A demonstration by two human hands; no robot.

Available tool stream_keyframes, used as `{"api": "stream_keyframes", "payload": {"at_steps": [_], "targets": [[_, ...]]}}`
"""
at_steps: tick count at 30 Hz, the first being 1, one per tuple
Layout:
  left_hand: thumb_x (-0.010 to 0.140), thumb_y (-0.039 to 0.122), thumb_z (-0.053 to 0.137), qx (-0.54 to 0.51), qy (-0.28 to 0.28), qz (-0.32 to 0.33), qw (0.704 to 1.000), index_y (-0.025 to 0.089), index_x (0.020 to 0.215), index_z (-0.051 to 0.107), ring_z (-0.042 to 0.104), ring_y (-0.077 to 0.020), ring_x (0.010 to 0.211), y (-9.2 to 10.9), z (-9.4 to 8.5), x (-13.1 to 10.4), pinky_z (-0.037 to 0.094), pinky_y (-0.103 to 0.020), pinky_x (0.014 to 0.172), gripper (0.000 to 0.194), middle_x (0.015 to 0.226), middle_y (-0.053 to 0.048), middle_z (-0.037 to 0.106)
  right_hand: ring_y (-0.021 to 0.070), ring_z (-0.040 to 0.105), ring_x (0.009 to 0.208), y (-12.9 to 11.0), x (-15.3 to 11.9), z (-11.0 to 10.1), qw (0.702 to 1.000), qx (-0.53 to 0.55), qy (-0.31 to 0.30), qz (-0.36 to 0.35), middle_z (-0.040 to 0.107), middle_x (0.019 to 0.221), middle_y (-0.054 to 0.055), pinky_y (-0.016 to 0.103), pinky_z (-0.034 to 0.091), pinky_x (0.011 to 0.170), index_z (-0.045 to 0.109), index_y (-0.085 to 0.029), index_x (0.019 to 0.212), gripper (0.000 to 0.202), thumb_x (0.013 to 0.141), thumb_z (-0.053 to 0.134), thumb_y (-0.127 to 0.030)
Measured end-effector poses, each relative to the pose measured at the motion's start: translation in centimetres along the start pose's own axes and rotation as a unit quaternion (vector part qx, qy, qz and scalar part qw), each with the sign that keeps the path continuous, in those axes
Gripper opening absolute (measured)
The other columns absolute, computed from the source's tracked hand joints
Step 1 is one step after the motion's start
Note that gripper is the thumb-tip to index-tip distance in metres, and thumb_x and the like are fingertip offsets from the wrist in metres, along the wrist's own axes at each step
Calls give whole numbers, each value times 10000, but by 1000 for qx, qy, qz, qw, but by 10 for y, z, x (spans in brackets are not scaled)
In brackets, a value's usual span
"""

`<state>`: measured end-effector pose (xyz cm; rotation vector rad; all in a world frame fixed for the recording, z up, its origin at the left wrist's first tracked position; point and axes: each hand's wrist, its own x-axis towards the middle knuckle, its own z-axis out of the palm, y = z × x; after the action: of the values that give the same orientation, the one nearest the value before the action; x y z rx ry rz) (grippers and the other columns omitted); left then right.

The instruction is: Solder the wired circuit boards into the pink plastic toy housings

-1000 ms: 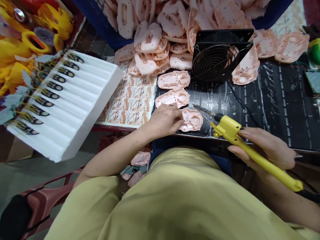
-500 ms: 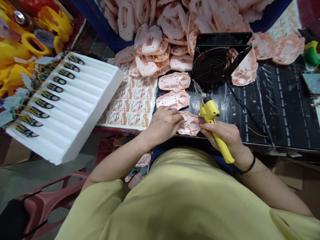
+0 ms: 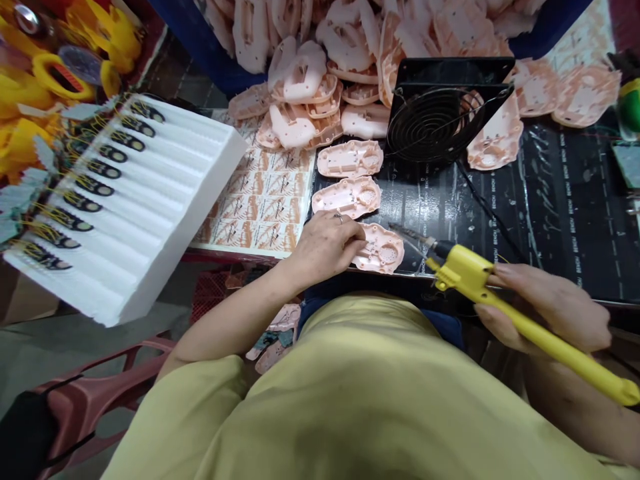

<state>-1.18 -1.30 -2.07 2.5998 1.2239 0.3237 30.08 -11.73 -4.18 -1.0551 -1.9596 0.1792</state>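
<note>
My left hand (image 3: 333,247), with a ring on one finger, grips the left end of a pink plastic shell (image 3: 383,250) lying at the table's front edge. Fingers of my right hand (image 3: 550,307) are closed round a yellow soldering iron (image 3: 467,270). The iron's metal tip points left, close to the right end of that shell. Two similar pink shells, one nearer (image 3: 347,198) and one farther (image 3: 350,159), lie in a column beyond my left hand.
A black fan (image 3: 440,123) stands behind the shells, before a blue bin (image 3: 193,40) of pink parts. White foam (image 3: 170,173) holding wired parts is at left, near yellow toy parts (image 3: 105,40). A red stool (image 3: 85,407) stands lower left.
My right hand has moved right and nearer the body, away from the shell, taking the iron with it. The iron now lies more level. My left hand has stayed at the shell.
</note>
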Motion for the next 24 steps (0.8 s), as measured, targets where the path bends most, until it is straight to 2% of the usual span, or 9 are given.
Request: {"api": "stream_keyframes", "payload": {"at_steps": [2,5,8,12,15,24], "targets": [[927,225,604,-1,4,-3,1000,172,868,720,671,-227,832,0,1,0,478,-371,859,141,803,-51,733,184,748,753,-3,5,6,999,30,9,-45,770,901,12,252,646,655,620,-240,1368,597,806,807,-166],[927,217,604,-3,4,-6,1000,164,882,717,673,-233,835,0,2,0,482,-373,862,133,802,-58,726,166,743,736,-1,6,13,994,74,6,-79,762,843,-5,241,652,663,667,-197,1270,565,742,829,-78],[926,217,603,0,-2,-7,1000,159,878,713,674,-243,844,0,2,1,479,-375,852,134,810,-65,724,161,744,736,3,4,16,992,86,-8,-94,757,816,-14,247,658,686,709,-186,1091,432,705,838,-43],[930,221,593,1,-9,-1,1000,168,861,706,668,-234,830,0,1,1,475,-372,839,142,811,-57,726,157,739,707,3,8,15,991,84,-24,-102,746,763,0,233,653,677,696,-181,944,272,736,816,-53],[931,222,589,5,-5,4,1000,166,858,708,668,-235,831,0,1,2,476,-370,836,150,815,-60,727,156,737,696,0,13,14,990,84,-34,-105,743,754,14,228,648,659,686,-184,925,221,767,794,-73],[927,211,593,7,-6,8,1000,163,849,708,669,-230,825,0,1,2,479,-366,835,147,812,-60,729,152,734,713,1,16,12,989,77,-55,-115,732,755,23,238,650,695,671,-171,968,241,781,784,-69]]}}
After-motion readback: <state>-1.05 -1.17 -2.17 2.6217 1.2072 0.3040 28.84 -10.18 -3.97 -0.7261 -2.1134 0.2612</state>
